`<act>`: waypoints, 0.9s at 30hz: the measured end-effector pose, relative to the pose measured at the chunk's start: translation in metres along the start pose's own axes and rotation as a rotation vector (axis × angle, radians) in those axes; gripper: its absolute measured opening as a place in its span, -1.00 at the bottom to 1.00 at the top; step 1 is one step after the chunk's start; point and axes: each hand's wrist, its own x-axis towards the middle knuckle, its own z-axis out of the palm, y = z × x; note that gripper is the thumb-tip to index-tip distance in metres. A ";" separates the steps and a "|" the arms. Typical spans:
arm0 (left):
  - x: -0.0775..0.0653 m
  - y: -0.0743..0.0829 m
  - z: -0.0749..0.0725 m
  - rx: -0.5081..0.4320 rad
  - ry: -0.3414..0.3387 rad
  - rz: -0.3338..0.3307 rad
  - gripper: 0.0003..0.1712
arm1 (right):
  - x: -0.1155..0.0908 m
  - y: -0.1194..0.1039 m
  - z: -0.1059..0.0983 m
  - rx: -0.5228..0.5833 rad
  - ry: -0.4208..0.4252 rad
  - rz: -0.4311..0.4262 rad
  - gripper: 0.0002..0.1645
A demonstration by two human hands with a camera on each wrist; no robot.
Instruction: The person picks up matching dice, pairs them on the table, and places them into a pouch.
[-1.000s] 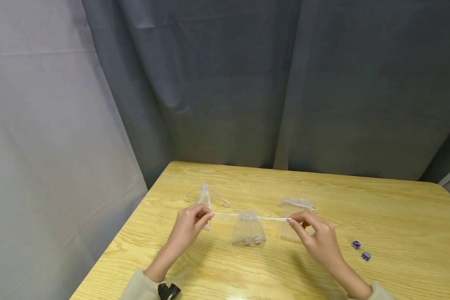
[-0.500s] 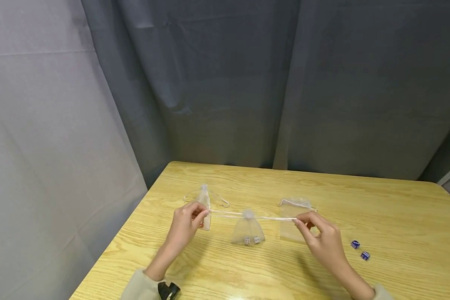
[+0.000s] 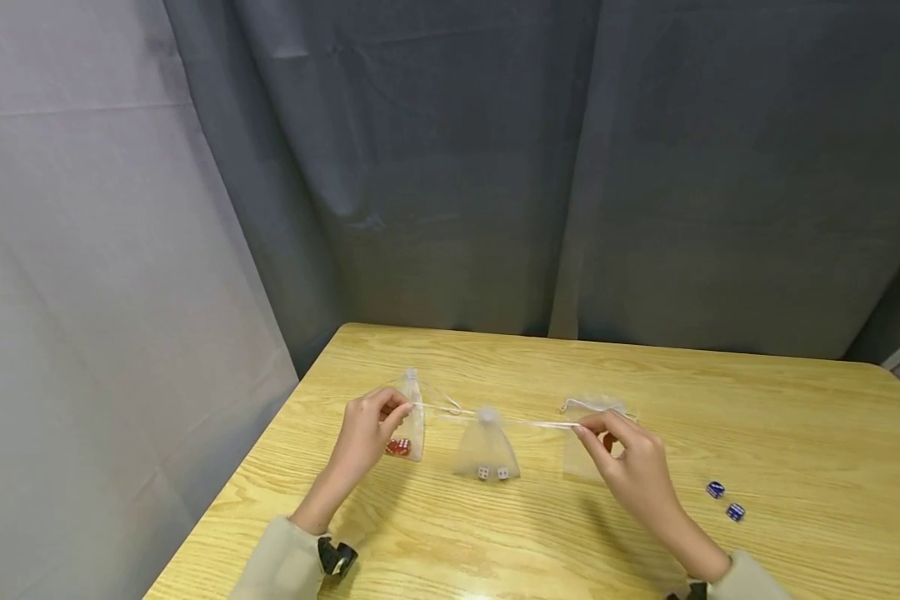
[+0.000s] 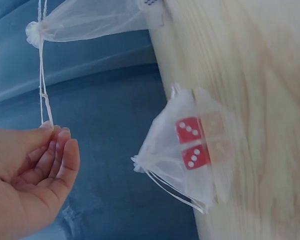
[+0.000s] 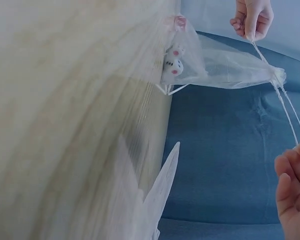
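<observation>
A sheer white drawstring pouch stands in the middle of the head view, its neck gathered tight. Two white dice show through its bottom. My left hand pinches the drawstring's left end between thumb and forefinger. On the other side my right hand pinches the right end, so the cord runs nearly straight between both hands. In the left wrist view the left fingertips hold the doubled cord, and the pouch reaches sideways from it. The right wrist view shows the gathered neck between the hands.
Behind my left hand stands another gathered pouch with red dice inside. A third pouch lies flat behind my right hand. Two blue dice lie to the right on the wooden table. Dark curtains hang behind.
The pouch's neck has drawn in from a wider, ruffled mouth to a small knot. Both hands and the pouch have shifted slightly up and left, uncovering the red dice.
</observation>
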 end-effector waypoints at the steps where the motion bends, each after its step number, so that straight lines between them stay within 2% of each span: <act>1: 0.002 -0.001 0.001 0.002 -0.010 -0.013 -0.92 | 0.001 0.001 0.001 -0.006 -0.011 0.000 -0.71; 6: 0.014 -0.005 0.006 0.013 -0.060 -0.066 -0.89 | 0.004 0.007 0.005 -0.038 -0.052 -0.005 -0.76; 16: 0.040 -0.015 0.021 0.105 -0.125 -0.068 -0.84 | 0.010 0.023 0.017 -0.099 -0.108 0.014 -0.85; 22: 0.047 -0.022 0.030 0.183 -0.154 -0.070 -0.85 | 0.010 0.028 0.026 -0.133 -0.167 0.042 -0.88; 27: 0.050 -0.026 0.039 0.262 -0.165 -0.068 -0.87 | 0.009 0.031 0.032 -0.151 -0.217 0.104 -0.88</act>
